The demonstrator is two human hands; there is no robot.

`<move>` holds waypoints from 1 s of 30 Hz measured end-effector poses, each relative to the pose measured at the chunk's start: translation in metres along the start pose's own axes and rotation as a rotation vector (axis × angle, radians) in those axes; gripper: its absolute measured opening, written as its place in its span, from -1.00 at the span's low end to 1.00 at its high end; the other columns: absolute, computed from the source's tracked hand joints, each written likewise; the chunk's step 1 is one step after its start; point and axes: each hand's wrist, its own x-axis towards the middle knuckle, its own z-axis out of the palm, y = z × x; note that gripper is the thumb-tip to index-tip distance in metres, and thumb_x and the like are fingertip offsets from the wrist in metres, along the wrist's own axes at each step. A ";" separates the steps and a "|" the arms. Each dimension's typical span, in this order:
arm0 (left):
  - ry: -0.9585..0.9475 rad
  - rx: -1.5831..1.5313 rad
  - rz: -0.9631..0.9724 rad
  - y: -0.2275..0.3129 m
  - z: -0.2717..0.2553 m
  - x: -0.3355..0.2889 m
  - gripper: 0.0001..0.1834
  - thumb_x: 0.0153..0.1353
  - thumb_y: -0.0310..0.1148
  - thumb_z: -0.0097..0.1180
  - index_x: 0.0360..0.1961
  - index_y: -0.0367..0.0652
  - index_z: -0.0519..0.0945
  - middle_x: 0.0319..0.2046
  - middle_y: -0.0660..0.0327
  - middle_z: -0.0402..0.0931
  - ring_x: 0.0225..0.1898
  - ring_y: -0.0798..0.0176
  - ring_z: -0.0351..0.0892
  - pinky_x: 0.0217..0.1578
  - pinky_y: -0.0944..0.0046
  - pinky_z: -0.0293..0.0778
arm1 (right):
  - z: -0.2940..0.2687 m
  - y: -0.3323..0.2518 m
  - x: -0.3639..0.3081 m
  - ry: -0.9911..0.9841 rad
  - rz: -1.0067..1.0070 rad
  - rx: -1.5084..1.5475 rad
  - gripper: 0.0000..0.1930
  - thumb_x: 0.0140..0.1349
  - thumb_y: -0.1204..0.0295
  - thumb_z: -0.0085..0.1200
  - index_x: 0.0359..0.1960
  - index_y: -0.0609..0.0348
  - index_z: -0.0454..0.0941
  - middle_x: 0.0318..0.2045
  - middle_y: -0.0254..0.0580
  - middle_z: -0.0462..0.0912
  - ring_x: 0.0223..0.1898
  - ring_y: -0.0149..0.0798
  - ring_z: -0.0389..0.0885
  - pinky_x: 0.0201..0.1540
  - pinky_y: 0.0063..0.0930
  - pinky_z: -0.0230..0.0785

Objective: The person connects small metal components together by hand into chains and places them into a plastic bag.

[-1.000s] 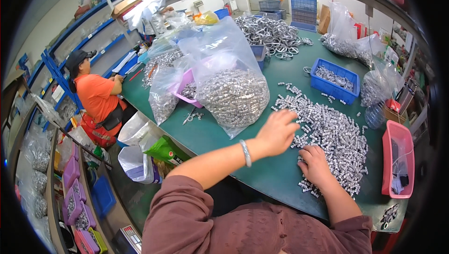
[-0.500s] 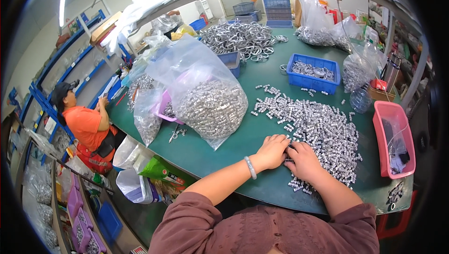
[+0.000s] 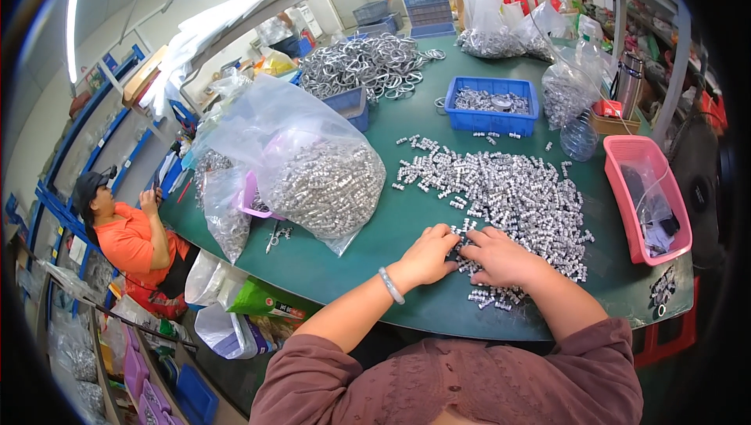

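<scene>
A broad heap of small silvery ribbed metal fittings [image 3: 524, 198] is spread over the green table [image 3: 391, 284] in front of me. My left hand [image 3: 427, 258] is at the heap's near-left edge, fingers stretched toward the pieces and thumb apart. Close beside it, my right hand [image 3: 504, 259] lies palm down on the near part of the heap with its fingers spread. Some fittings show in the narrow gap between the two hands. I cannot make out a piece gripped in either hand; the undersides of the fingers are hidden.
Left of the heap stands a large clear bag of fittings [image 3: 325, 190]. Beyond are a blue bin [image 3: 493, 120] and piled metal rings [image 3: 360, 65]. A pink bin [image 3: 618, 190] and a bottle [image 3: 580, 139] stand right. A person in orange [image 3: 137, 241] is at far left.
The view has shifted, so the table's contents sit farther left and higher. My hands have drawn slightly apart, with the right fingers spread wider. The person in orange has raised their hands.
</scene>
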 end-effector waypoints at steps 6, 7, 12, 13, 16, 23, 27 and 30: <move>0.017 -0.006 -0.013 -0.002 0.006 -0.004 -0.50 -0.09 -0.40 0.28 -0.06 -0.23 0.45 -0.05 0.03 0.31 -0.03 -0.04 0.34 -0.02 0.16 0.33 | 0.010 0.003 0.003 0.059 -0.002 0.048 -0.48 -0.13 0.29 0.29 -0.07 0.14 0.46 0.02 -0.04 0.36 0.02 0.01 0.31 0.09 -0.15 0.17; 0.014 -0.007 -0.012 -0.002 0.005 -0.005 -0.50 -0.09 -0.40 0.28 -0.06 -0.23 0.45 -0.05 0.03 0.31 -0.03 -0.04 0.34 -0.02 0.16 0.33 | 0.012 0.004 0.004 0.074 -0.006 0.073 -0.48 -0.13 0.29 0.29 -0.08 0.14 0.47 0.01 -0.05 0.38 0.02 0.00 0.32 0.09 -0.17 0.18; 0.003 -0.012 -0.106 0.001 0.001 -0.011 -0.51 -0.08 -0.39 0.28 -0.07 -0.23 0.45 -0.09 0.03 0.33 -0.07 -0.02 0.37 -0.07 0.18 0.36 | 0.022 0.007 0.007 0.187 -0.058 0.140 -0.55 -0.12 0.34 0.27 -0.13 0.16 0.50 -0.07 -0.07 0.44 -0.04 -0.01 0.36 0.05 -0.26 0.23; 0.002 -0.012 -0.106 0.000 0.001 -0.013 -0.51 -0.08 -0.39 0.28 -0.07 -0.23 0.45 -0.09 0.03 0.33 -0.07 -0.02 0.37 -0.07 0.18 0.36 | 0.024 0.008 0.008 0.188 -0.058 0.140 -0.55 -0.12 0.34 0.27 -0.13 0.16 0.50 -0.07 -0.07 0.44 -0.04 -0.01 0.36 0.05 -0.26 0.23; 0.035 -0.033 -0.093 -0.003 0.001 -0.019 -0.52 -0.08 -0.39 0.27 -0.07 -0.23 0.45 -0.12 0.04 0.34 -0.09 -0.01 0.38 -0.08 0.18 0.36 | 0.028 0.008 0.010 0.251 -0.085 0.139 -0.59 -0.11 0.37 0.25 -0.15 0.17 0.50 -0.10 -0.07 0.46 -0.07 -0.01 0.38 0.04 -0.29 0.25; 0.116 -0.061 -0.102 -0.005 0.001 -0.031 -0.53 -0.08 -0.39 0.26 -0.08 -0.23 0.47 -0.18 0.05 0.37 -0.14 0.00 0.41 -0.11 0.19 0.37 | 0.024 0.001 0.010 0.226 -0.046 0.083 -0.57 -0.08 0.32 0.24 -0.12 0.14 0.50 -0.06 -0.08 0.44 -0.02 -0.04 0.36 0.04 -0.25 0.23; 0.163 -0.015 -0.138 -0.006 0.002 -0.037 -0.54 -0.09 -0.40 0.26 -0.09 -0.25 0.48 -0.20 0.06 0.37 -0.16 0.00 0.42 -0.14 0.19 0.38 | 0.009 -0.012 0.007 0.212 -0.108 -0.007 -0.50 -0.12 0.28 0.27 -0.07 0.09 0.47 -0.01 -0.11 0.40 0.02 -0.05 0.33 0.05 -0.24 0.24; 0.151 -0.028 -0.142 -0.004 0.003 -0.038 -0.54 -0.09 -0.41 0.26 -0.10 -0.26 0.48 -0.21 0.06 0.38 -0.19 0.00 0.43 -0.16 0.19 0.40 | 0.013 -0.002 0.007 0.164 -0.107 0.032 -0.45 -0.15 0.28 0.29 -0.04 0.08 0.46 -0.01 -0.11 0.40 0.00 -0.05 0.34 0.04 -0.25 0.25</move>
